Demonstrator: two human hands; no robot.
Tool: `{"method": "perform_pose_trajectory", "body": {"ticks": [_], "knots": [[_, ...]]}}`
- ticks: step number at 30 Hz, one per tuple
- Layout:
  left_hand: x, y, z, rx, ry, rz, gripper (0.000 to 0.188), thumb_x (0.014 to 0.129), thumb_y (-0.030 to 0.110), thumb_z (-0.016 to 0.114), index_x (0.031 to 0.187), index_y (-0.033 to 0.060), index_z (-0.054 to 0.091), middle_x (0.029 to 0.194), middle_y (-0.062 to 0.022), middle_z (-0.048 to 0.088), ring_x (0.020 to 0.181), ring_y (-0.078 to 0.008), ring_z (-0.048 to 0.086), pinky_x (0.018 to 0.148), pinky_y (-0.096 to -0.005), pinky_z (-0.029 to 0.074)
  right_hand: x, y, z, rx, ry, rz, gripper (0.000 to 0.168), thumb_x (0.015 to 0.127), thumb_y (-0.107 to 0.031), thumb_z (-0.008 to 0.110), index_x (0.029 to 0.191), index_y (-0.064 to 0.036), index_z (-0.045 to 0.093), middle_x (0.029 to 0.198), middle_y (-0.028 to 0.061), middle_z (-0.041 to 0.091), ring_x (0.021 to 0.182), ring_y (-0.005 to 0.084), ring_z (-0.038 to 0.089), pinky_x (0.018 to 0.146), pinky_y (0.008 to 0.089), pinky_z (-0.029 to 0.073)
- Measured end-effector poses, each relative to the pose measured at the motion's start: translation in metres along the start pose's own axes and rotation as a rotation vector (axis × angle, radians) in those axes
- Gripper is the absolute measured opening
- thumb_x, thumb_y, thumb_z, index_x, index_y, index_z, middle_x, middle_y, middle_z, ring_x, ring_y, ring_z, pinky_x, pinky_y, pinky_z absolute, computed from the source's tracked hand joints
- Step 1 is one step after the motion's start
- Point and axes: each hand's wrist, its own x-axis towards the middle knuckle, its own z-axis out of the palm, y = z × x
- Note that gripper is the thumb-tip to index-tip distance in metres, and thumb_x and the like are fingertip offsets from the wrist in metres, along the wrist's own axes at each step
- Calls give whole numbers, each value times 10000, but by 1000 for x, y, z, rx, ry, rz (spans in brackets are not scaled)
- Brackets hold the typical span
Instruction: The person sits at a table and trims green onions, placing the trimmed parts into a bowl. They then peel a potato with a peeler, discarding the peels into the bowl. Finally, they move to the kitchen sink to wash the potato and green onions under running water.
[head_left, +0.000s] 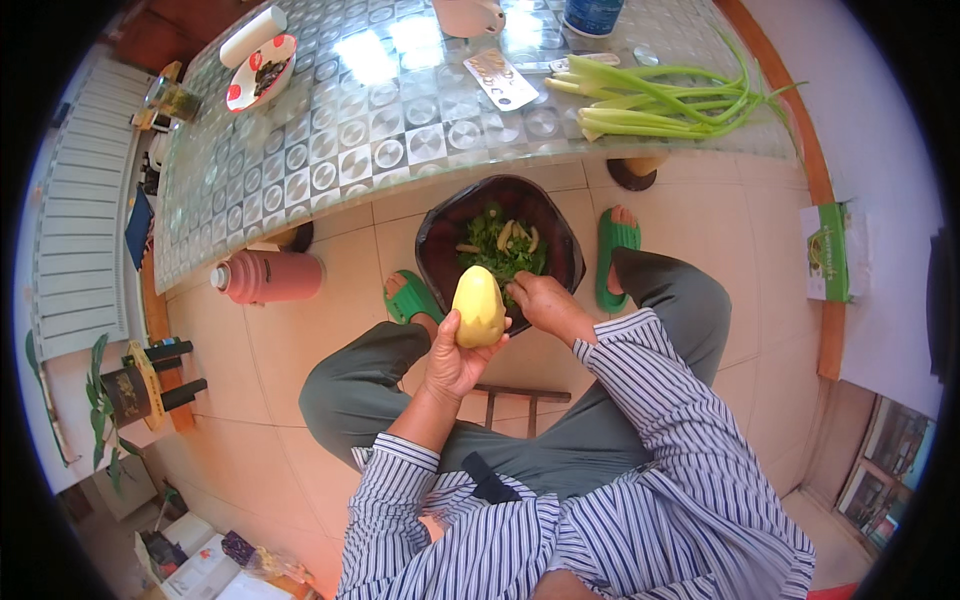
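Cupped in my left hand (461, 356) is a pale yellow potato (480, 304), its upper part smooth and peeled, with a duller band near the bottom. My right hand (551, 304) is just right of the potato, over the near rim of a bin. Its fingers are curled downward, and whether they hold anything is hidden. The bin, lined with a dark plastic bag (442, 225), stands on the floor between my feet. Inside lie green leaves (491, 232) and several pale peel strips (514, 234).
Celery stalks (660, 101), a knife (532, 67), a blister pack (500, 79) and a red-dotted bowl (262, 75) lie on the patterned table (360, 135). A pink thermos (274, 276) is on the floor at left. A green-and-white box (825, 251) is by the right wall.
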Motion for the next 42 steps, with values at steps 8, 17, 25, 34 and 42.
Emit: {"method": "perform_pose_trajectory", "body": {"ticks": [8, 17, 25, 34, 42], "knots": [[8, 1, -15, -181, 114, 2, 491, 934, 427, 620, 1267, 71, 559, 1142, -135, 649, 1010, -311, 643, 819, -388, 572, -36, -38, -19, 64, -8, -227, 217, 959, -237, 578, 895, -39, 517, 779, 197, 607, 731, 423, 608, 613, 479, 474], [10, -1, -14, -75, 72, -14, 500, 932, 443, 614, 1270, 80, 551, 1110, -136, 641, 937, -278, 642, 742, -351, 560, -8, -11, -1, -5, 63, -131, 237, 964, -250, 555, 902, -21, 568, 808, 234, 640, 778, 438, 621, 670, 504, 488], [5, 1, -6, -104, -43, -56, 531, 959, 411, 565, 1360, 73, 476, 1220, -172, 613, 1053, -313, 633, 849, -408, 561, -1, 0, -8, 140, 139, 51, 260, 966, -262, 553, 929, -6, 580, 835, 273, 633, 807, 468, 611, 688, 521, 466], [11, -2, -22, -133, 45, -2, 462, 941, 443, 610, 1248, 101, 558, 1166, -93, 636, 1012, -261, 631, 802, -368, 561, -37, -35, -11, 52, 18, -345, 206, 951, -221, 590, 878, -49, 503, 764, 191, 607, 701, 400, 603, 595, 465, 469], [9, -1, -24, -42, 25, -21, 569, 916, 469, 633, 1307, 70, 523, 1168, -104, 625, 960, -265, 624, 743, -346, 540, -16, -23, -5, 141, 89, -188, 201, 967, -204, 561, 908, -13, 544, 825, 247, 620, 796, 448, 604, 641, 485, 467]]}}
